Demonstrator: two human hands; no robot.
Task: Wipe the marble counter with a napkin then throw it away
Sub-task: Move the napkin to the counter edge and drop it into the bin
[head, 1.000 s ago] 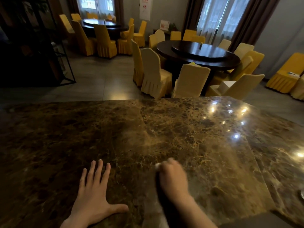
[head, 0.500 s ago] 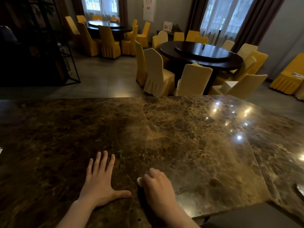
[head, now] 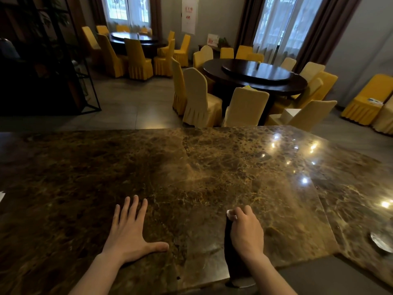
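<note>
A brown marble counter (head: 191, 167) fills the lower half of the head view. My right hand (head: 246, 231) is pressed on it near the front edge, fingers closed over a white napkin (head: 230, 214); only a small corner of the napkin shows past my fingertips. My left hand (head: 129, 233) lies flat on the counter to the left, palm down, fingers spread, holding nothing.
A small shiny dish (head: 380, 241) sits on the counter at the far right. A white paper corner (head: 1, 195) shows at the left edge. Beyond the counter stand round dark tables (head: 255, 75) with yellow covered chairs (head: 200, 99).
My right hand with the napkin swept left and toward me, then back to the right. My left hand stayed flat on the counter.
</note>
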